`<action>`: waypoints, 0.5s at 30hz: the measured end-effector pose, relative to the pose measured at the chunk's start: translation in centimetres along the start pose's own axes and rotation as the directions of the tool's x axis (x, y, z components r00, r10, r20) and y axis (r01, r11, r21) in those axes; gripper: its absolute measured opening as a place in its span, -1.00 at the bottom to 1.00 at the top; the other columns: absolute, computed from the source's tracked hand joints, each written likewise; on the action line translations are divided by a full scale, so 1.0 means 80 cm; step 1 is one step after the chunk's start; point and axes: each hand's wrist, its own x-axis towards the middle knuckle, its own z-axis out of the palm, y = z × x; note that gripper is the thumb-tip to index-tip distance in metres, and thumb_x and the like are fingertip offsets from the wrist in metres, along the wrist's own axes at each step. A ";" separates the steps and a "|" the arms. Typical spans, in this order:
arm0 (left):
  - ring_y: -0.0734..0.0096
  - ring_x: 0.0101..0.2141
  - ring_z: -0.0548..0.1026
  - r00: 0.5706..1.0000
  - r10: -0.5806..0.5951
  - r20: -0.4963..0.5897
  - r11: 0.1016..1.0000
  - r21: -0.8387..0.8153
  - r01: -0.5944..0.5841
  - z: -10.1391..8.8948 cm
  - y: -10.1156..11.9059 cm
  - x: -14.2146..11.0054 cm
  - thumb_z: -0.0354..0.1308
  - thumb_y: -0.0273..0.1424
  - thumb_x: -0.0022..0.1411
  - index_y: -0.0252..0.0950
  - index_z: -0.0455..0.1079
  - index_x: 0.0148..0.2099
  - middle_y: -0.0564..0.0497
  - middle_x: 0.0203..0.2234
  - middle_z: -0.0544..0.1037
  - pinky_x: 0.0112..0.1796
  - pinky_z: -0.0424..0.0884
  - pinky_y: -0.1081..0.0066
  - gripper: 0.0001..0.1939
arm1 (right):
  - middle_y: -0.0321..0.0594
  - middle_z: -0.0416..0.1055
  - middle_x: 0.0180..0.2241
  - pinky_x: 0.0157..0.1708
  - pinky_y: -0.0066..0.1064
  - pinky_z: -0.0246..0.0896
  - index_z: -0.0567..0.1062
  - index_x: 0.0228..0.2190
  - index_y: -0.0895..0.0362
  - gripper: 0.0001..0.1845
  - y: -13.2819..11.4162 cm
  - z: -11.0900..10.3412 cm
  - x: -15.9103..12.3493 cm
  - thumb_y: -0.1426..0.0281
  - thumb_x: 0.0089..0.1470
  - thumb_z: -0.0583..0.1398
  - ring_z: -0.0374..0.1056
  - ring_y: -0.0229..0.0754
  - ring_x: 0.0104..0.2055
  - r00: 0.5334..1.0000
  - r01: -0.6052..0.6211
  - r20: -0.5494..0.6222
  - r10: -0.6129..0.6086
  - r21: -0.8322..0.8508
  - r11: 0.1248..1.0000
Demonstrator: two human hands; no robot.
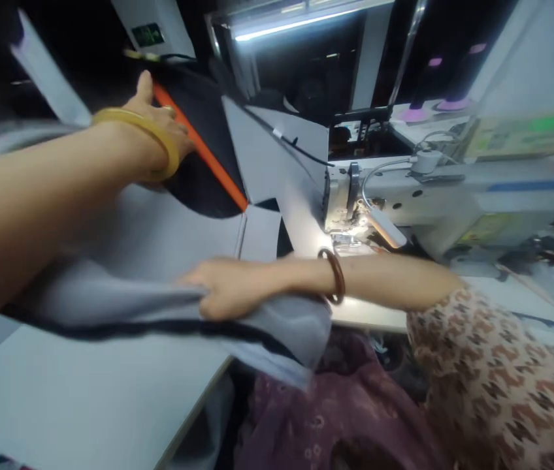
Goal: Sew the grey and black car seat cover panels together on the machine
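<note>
My left hand [159, 121], with a yellow bangle at its wrist, reaches far forward over a black panel edged by an orange strip [213, 171]. Its thumb stands apart, and the fingers lie at the strip. Nearer to me, my right hand [230, 285] is closed on the folded edge of a grey fabric piece [159, 287] with a dark band along it. Motion blurs that fabric and the right fingertips. The grey cloth spreads between both arms and hides part of the table. A sewing machine [350, 202] stands right of the cloth, its needle area lit.
A white tabletop [85, 391] extends at the front left. Right of the needle area, a small lamp [387, 227] hangs on a bent cable. Purple thread cones [414, 112] stand behind the machine. Dark odds and ends [541, 251] lie at the right.
</note>
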 end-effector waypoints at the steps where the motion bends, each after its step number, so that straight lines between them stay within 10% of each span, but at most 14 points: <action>1: -0.11 0.18 0.11 0.993 -0.062 0.103 0.993 0.111 0.050 0.008 -0.025 -0.012 -0.45 0.00 0.35 -0.67 0.41 -0.40 -0.11 -0.13 0.46 -0.05 -0.54 -0.29 -0.13 | -0.35 0.39 -0.41 -0.39 -0.55 0.16 0.37 -0.30 0.14 -0.72 0.005 0.021 -0.005 0.57 -0.13 0.05 0.28 -0.28 -0.36 1.000 -0.016 0.004 0.016 -0.083 0.996; 4: -0.23 0.25 -0.15 0.934 -0.326 0.148 0.919 0.279 0.277 0.025 -0.091 -0.072 -0.28 -0.14 0.40 -0.46 0.21 0.16 -0.17 0.28 0.00 -0.07 -0.45 -0.46 -0.44 | -0.30 0.45 -0.31 -0.39 -0.52 0.13 0.38 -0.27 0.10 -0.74 0.022 0.072 -0.031 0.49 -0.07 0.05 0.31 -0.25 -0.32 1.000 0.017 0.013 -0.015 -0.219 0.976; 7: -0.42 0.17 0.05 0.675 -0.694 0.249 0.719 0.280 0.636 0.052 -0.123 -0.140 -0.19 -0.22 0.36 -0.49 -0.10 0.31 -0.43 0.27 -0.08 -0.14 0.05 -0.47 -0.39 | -0.27 0.46 -0.34 -0.46 -0.51 0.08 0.37 -0.32 0.11 -0.82 0.037 0.094 -0.050 0.43 -0.01 0.02 0.32 -0.25 -0.36 0.999 -0.024 0.018 0.030 -0.297 0.955; 12: 0.38 -0.03 0.41 0.714 -0.238 0.659 0.947 -0.005 0.320 0.129 -0.053 -0.187 -0.17 -0.35 0.33 -0.26 0.28 0.15 0.01 0.06 0.42 0.01 0.29 0.41 -0.59 | -0.25 0.46 -0.31 -0.54 -0.47 0.01 0.37 -0.23 0.11 -0.74 0.037 0.113 -0.042 0.43 -0.03 0.06 0.33 -0.22 -0.40 0.984 0.029 0.173 0.051 -0.428 0.903; 15: 0.37 -0.10 0.46 0.670 -0.024 0.742 0.985 -0.096 0.141 0.167 0.011 -0.195 -0.01 -0.24 0.24 -0.14 0.39 0.04 0.07 -0.04 0.50 -0.06 0.32 0.48 -0.65 | -0.17 0.45 -0.24 -0.57 -0.42 0.03 0.31 -0.04 0.14 -0.62 0.027 0.122 -0.046 0.37 0.07 0.05 0.33 -0.18 -0.42 0.978 0.157 0.197 -0.064 -0.503 0.850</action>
